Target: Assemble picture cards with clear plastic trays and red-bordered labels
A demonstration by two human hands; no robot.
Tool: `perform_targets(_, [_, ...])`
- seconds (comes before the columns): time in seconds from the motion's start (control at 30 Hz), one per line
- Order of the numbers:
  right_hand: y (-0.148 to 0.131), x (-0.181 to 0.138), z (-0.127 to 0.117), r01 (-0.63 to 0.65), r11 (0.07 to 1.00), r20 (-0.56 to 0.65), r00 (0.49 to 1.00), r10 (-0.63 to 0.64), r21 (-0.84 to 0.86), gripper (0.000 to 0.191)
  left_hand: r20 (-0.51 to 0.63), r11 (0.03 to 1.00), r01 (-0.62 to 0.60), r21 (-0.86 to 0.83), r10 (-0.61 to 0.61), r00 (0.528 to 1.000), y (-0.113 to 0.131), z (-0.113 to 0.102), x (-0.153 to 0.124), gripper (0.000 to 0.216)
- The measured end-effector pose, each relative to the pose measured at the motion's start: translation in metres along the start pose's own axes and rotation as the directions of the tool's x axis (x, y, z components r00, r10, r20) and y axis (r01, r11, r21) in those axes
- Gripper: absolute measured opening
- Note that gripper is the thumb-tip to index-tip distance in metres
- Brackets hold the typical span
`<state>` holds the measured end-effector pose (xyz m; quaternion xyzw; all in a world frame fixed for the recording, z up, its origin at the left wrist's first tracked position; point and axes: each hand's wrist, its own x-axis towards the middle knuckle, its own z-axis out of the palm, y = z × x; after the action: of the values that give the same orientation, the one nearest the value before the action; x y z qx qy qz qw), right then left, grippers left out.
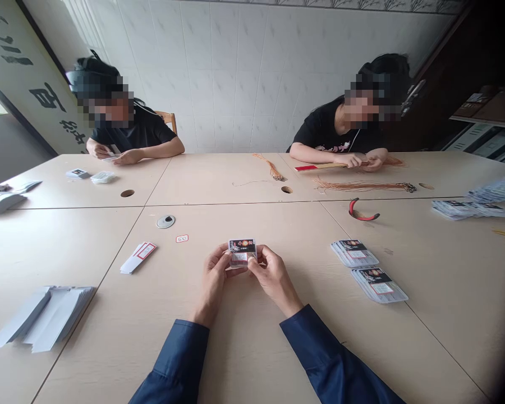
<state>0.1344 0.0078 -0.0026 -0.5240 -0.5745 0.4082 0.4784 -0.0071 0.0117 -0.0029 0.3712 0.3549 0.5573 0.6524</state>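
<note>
Between my two hands is a small clear plastic packet with a black printed card and a white label point(242, 247), held up just above the table. My left hand point(214, 276) grips its left edge, with the thumb on the front. On the right edge, my right hand point(275, 277) pinches it the same way, thumb pressed near the label. Two fanned stacks of similar packets point(379, 284) lie to the right of my right hand. Left of my left hand rests a small pile of white strips with red-framed labels point(138, 257). One loose red-framed sticker point(182, 238) lies nearer.
A large pile of white paper strips point(61, 314) is at the left. Pliers with red handles point(362, 216) stick out of a table hole. Copper-coloured wire bundles point(362, 185) lie farther back, with more packets point(467, 209) at right. Two people sit working across the table.
</note>
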Motion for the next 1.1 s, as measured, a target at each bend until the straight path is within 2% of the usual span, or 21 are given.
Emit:
perform_targets(0.37, [0.0025, -0.0002, -0.0001, 0.003, 1.000, 0.019, 1.000, -0.003, 0.016, 0.015, 0.017, 1.000, -0.012, -0.010, 0.012, 1.000, -0.0009, 0.0003, 0.0000, 0.029])
perform_targets(1.1, [0.0021, 0.0007, 0.0003, 0.011, 1.000, 0.024, 1.000, -0.012, 0.013, 0.011, 0.012, 1.000, -0.005, -0.010, 0.005, 1.000, 0.0005, 0.0007, -0.0001, 0.028])
